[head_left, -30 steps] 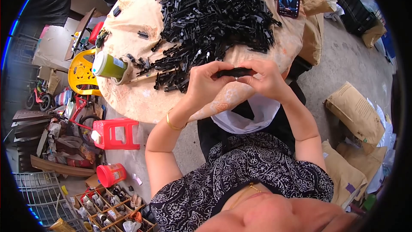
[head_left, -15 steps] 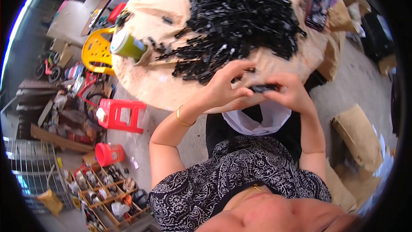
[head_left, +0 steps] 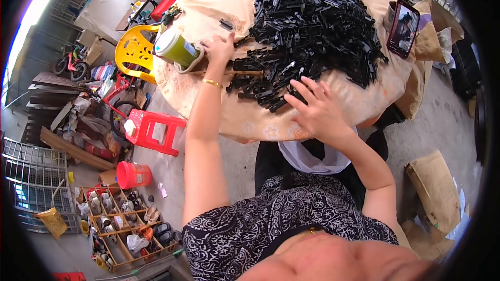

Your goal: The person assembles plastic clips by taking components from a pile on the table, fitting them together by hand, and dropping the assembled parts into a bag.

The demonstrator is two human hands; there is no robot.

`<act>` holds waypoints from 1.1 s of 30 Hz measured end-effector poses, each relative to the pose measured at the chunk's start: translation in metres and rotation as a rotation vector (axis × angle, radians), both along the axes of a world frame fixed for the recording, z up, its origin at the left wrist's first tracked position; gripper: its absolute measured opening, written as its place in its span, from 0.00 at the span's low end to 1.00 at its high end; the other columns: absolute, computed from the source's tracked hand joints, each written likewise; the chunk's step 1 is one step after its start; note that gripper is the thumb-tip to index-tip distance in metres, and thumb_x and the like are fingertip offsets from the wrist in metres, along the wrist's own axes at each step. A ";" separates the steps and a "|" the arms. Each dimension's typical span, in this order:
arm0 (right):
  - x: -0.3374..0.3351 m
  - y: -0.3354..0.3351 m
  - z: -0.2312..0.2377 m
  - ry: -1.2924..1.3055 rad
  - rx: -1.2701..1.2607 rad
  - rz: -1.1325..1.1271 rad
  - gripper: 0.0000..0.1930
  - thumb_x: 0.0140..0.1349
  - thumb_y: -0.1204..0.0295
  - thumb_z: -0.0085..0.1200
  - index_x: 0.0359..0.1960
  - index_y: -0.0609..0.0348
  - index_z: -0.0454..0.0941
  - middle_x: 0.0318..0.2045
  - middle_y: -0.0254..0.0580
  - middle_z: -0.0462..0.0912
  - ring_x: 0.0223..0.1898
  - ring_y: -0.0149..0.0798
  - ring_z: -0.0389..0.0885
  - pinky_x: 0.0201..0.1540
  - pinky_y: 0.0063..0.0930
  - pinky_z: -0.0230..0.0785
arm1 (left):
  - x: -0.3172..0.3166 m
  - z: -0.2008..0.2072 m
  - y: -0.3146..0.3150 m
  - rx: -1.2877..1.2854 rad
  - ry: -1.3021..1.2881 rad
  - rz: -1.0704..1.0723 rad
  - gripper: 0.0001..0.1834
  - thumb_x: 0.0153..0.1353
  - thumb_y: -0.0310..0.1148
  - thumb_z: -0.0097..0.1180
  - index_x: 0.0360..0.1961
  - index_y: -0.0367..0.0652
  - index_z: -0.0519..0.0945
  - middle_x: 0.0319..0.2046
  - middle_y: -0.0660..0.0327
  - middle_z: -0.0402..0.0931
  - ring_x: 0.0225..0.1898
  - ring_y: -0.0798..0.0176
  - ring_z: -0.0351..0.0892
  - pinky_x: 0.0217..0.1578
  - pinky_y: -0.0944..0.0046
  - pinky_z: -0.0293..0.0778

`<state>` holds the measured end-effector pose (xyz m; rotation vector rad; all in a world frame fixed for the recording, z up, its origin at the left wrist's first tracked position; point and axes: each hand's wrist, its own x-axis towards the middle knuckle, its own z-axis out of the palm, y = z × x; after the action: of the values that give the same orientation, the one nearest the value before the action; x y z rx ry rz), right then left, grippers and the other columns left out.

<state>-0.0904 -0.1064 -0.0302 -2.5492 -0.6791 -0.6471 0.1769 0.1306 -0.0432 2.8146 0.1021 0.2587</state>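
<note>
A large heap of small black plastic parts (head_left: 317, 26) covers much of the round, cloth-covered table (head_left: 255, 122). My left hand (head_left: 219, 49) reaches over the table beside a green cup with a white lid (head_left: 179, 49), thumb and fingers apart; what lies under its fingertips is hidden. Just beyond it lies a loose dark piece (head_left: 226, 24). My right hand (head_left: 320, 109) hovers at the near edge of the heap, fingers spread and nothing in it. A thin wooden stick (head_left: 247, 73) pokes out of the heap's left side.
An open white plastic bag (head_left: 304, 162) hangs at the table's near edge, by my lap. A phone (head_left: 403, 28) leans at the far right. Red stool (head_left: 156, 130), yellow chair (head_left: 136, 52) and red bucket (head_left: 134, 175) stand left; a brown paper sack (head_left: 435, 192) is right.
My hands have parted: the left went out to beside the cup, the right moved left to the heap's near edge. The black part between them has left my right hand. The view has shifted slightly.
</note>
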 end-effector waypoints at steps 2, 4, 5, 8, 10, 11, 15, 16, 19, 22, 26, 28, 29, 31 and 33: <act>0.007 0.003 -0.011 0.007 -0.043 -0.018 0.20 0.50 0.67 0.58 0.47 0.51 0.76 0.56 0.40 0.69 0.57 0.45 0.65 0.58 0.40 0.57 | 0.014 -0.001 0.003 -0.092 0.008 0.159 0.48 0.59 0.66 0.36 0.64 0.31 0.55 0.63 0.27 0.41 0.66 0.31 0.38 0.65 0.46 0.41; 0.011 -0.004 -0.018 0.004 -0.020 -0.045 0.18 0.51 0.67 0.57 0.45 0.53 0.77 0.54 0.40 0.70 0.56 0.44 0.65 0.57 0.39 0.57 | 0.020 0.007 -0.003 -0.033 0.090 0.145 0.48 0.59 0.67 0.35 0.63 0.30 0.55 0.63 0.28 0.41 0.66 0.31 0.39 0.65 0.47 0.41; 0.012 -0.009 -0.020 -0.004 0.009 -0.059 0.16 0.51 0.68 0.55 0.43 0.54 0.77 0.53 0.40 0.71 0.55 0.43 0.66 0.57 0.38 0.57 | 0.023 0.009 -0.007 0.032 0.166 0.142 0.48 0.59 0.67 0.33 0.63 0.30 0.55 0.63 0.28 0.41 0.66 0.31 0.40 0.65 0.47 0.40; 0.017 -0.028 -0.022 -0.022 0.107 -0.066 0.14 0.49 0.76 0.52 0.40 0.59 0.78 0.51 0.42 0.73 0.53 0.45 0.67 0.53 0.36 0.63 | 0.003 0.003 -0.050 -0.103 0.107 0.043 0.46 0.61 0.65 0.33 0.62 0.30 0.59 0.63 0.32 0.46 0.65 0.34 0.44 0.65 0.48 0.42; 0.018 -0.037 -0.017 -0.082 0.157 -0.105 0.15 0.45 0.81 0.50 0.38 0.62 0.77 0.46 0.44 0.76 0.48 0.47 0.71 0.50 0.35 0.67 | -0.016 -0.004 -0.078 -0.305 -0.005 -0.153 0.43 0.61 0.62 0.36 0.60 0.31 0.61 0.63 0.33 0.48 0.65 0.35 0.48 0.64 0.48 0.45; 0.018 -0.041 -0.018 -0.082 0.158 -0.101 0.15 0.45 0.81 0.50 0.38 0.62 0.77 0.46 0.44 0.76 0.48 0.47 0.71 0.50 0.35 0.67 | -0.023 -0.007 -0.089 -0.426 -0.069 -0.217 0.41 0.61 0.61 0.39 0.60 0.31 0.62 0.62 0.33 0.49 0.64 0.35 0.49 0.64 0.49 0.47; 0.018 -0.050 -0.021 -0.109 0.244 -0.228 0.12 0.49 0.80 0.53 0.38 0.61 0.78 0.38 0.41 0.79 0.40 0.45 0.76 0.49 0.38 0.67 | -0.051 0.004 -0.131 -0.540 -0.042 -0.373 0.43 0.60 0.60 0.43 0.61 0.30 0.59 0.62 0.31 0.48 0.63 0.31 0.49 0.63 0.48 0.46; 0.018 -0.052 -0.022 -0.145 0.245 -0.264 0.12 0.49 0.80 0.54 0.37 0.60 0.79 0.37 0.39 0.79 0.40 0.44 0.76 0.47 0.37 0.67 | -0.063 0.009 -0.141 -0.469 -0.082 -0.385 0.43 0.60 0.61 0.43 0.61 0.31 0.58 0.63 0.30 0.46 0.64 0.30 0.46 0.64 0.48 0.45; 0.015 -0.054 -0.021 -0.187 0.212 -0.314 0.11 0.49 0.78 0.56 0.37 0.58 0.79 0.35 0.37 0.80 0.41 0.42 0.74 0.44 0.35 0.66 | -0.084 0.024 -0.146 -0.566 -0.149 -0.525 0.39 0.62 0.57 0.43 0.62 0.34 0.59 0.64 0.34 0.47 0.65 0.33 0.46 0.64 0.49 0.45; 0.008 -0.062 -0.021 -0.128 0.232 -0.368 0.13 0.49 0.78 0.56 0.39 0.57 0.80 0.37 0.36 0.80 0.40 0.42 0.73 0.43 0.33 0.66 | -0.120 0.070 -0.111 -0.290 -0.298 -0.642 0.19 0.61 0.32 0.44 0.52 0.36 0.71 0.54 0.40 0.66 0.58 0.42 0.62 0.59 0.52 0.57; 0.009 -0.057 -0.020 -0.102 0.290 -0.323 0.14 0.50 0.78 0.56 0.40 0.58 0.79 0.37 0.37 0.80 0.39 0.42 0.73 0.43 0.32 0.67 | -0.125 0.065 0.008 0.286 -0.230 -0.556 0.11 0.51 0.23 0.48 0.35 0.40 0.79 0.38 0.52 0.77 0.46 0.49 0.71 0.47 0.55 0.68; 0.009 -0.055 -0.017 -0.094 0.289 -0.332 0.15 0.50 0.79 0.56 0.42 0.59 0.78 0.37 0.39 0.80 0.39 0.43 0.73 0.42 0.32 0.68 | -0.122 0.037 0.058 0.335 -0.159 -0.541 0.08 0.52 0.24 0.49 0.32 0.41 0.79 0.35 0.53 0.77 0.43 0.50 0.72 0.47 0.54 0.68; 0.010 -0.054 -0.018 -0.095 0.293 -0.326 0.15 0.50 0.79 0.56 0.42 0.59 0.78 0.37 0.39 0.80 0.39 0.43 0.73 0.42 0.32 0.68 | -0.124 0.031 0.065 0.340 -0.159 -0.534 0.08 0.52 0.24 0.49 0.32 0.41 0.79 0.35 0.53 0.77 0.43 0.50 0.72 0.47 0.54 0.68; 0.009 -0.056 -0.019 -0.087 0.288 -0.345 0.15 0.50 0.78 0.56 0.42 0.60 0.77 0.37 0.41 0.80 0.39 0.43 0.73 0.42 0.33 0.68 | -0.133 0.029 0.073 0.295 -0.141 -0.553 0.08 0.51 0.23 0.51 0.33 0.42 0.79 0.33 0.55 0.76 0.40 0.51 0.74 0.45 0.52 0.68; 0.010 -0.058 -0.022 -0.093 0.297 -0.338 0.15 0.50 0.78 0.56 0.42 0.60 0.77 0.37 0.41 0.80 0.39 0.44 0.73 0.42 0.34 0.68 | -0.145 0.033 0.081 0.352 -0.254 -0.633 0.09 0.51 0.22 0.51 0.35 0.42 0.78 0.31 0.55 0.75 0.38 0.52 0.75 0.43 0.53 0.70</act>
<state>-0.0808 -0.1646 -0.0522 -2.3800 -0.1596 -0.9075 0.0318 0.2112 -0.0103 2.9316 -0.9546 0.5114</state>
